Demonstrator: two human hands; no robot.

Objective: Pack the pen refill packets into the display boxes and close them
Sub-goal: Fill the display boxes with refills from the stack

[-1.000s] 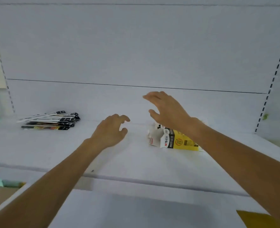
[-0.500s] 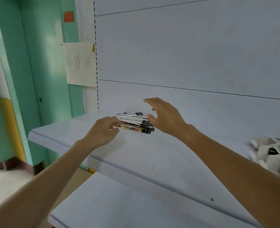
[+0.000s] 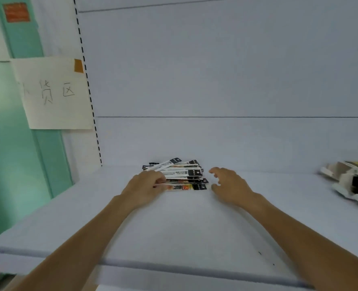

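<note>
Left hand (image 3: pixel 146 184) grips the refill packets (image 3: pixel 184 175) at the left end. Right hand (image 3: pixel 228 183), released just beside the right end, should close there and square the stack before lifting.

The pen refill packets (image 3: pixel 180 175) are black and white, the nearest with an orange-yellow patch. The display boxes (image 3: pixel 354 179) at right are white, black and yellow. The shelf (image 3: pixel 173 227) is pale grey, the left wall (image 3: pixel 10 164) teal, the paper sign (image 3: pixel 54 95) cream with black handwriting.
</note>
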